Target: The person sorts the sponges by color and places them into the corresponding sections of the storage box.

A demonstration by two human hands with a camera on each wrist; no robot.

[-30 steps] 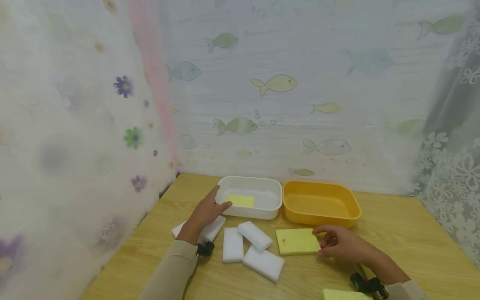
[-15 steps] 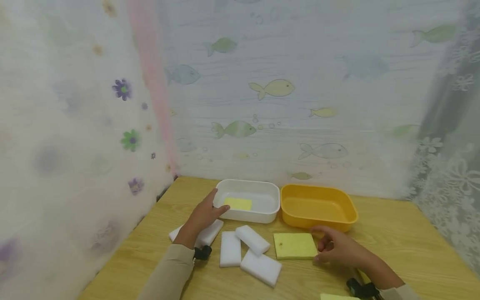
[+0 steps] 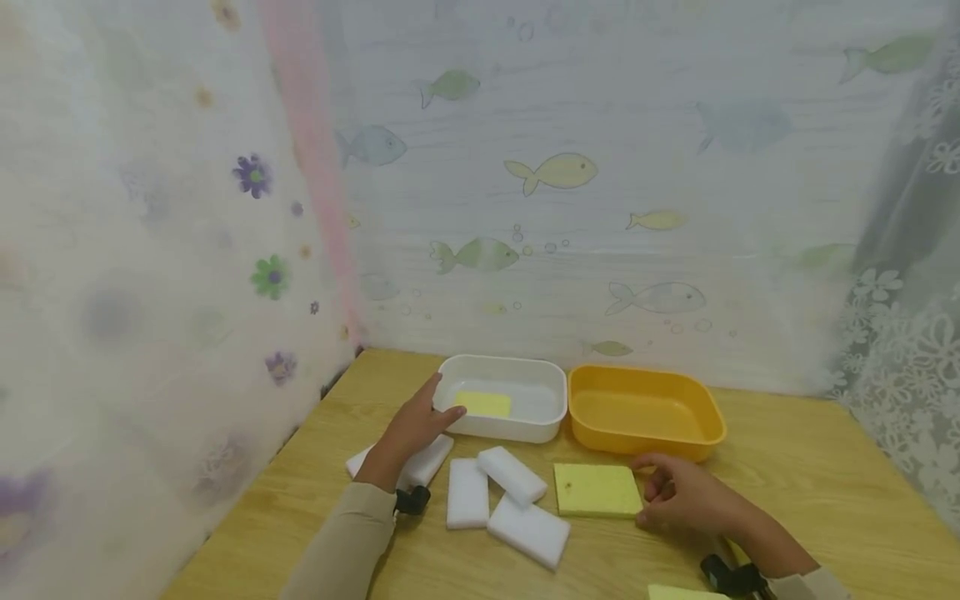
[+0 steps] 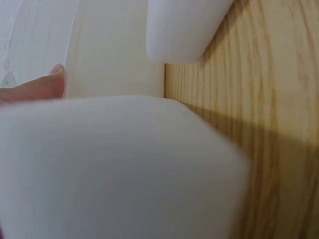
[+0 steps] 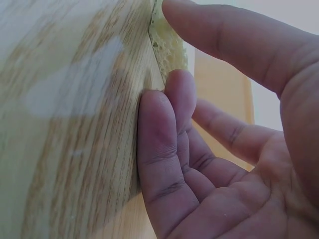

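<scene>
My right hand [image 3: 693, 504] is pinching the yellow sponge [image 3: 597, 490] by its right-hand end, thumb sitting at the near corner and index finger reaching to the far one. The sponge is lying flat on the tabletop [image 3: 810, 475], stretching away to the left of that hand, roughly midway between the left and right edges. From the right wrist I'm seeing its porous end just beyond my thumb, while other fingers of that hand are curling in and touching the wood.

My left hand [image 3: 412, 425] isn't clutching anything; it is spreading its thumb and index finger over the left end of the white tray [image 3: 528, 429], thumb resting on the near rim. That tray is standing close to the tabletop's far edge and holding a yellow piece [image 3: 483, 405]. The orange tray [image 3: 645, 442] is standing right beside it, toward the far right corner, with my sponge lying just in front.

Three white blocks [image 3: 528, 531] are clustering between my hands, touching one another, and two more [image 3: 427, 462] are lying nearer the left edge, partly hidden by my left arm. Another yellow sponge [image 3: 686, 592] is showing close to my right wrist, cut off by the view.
</scene>
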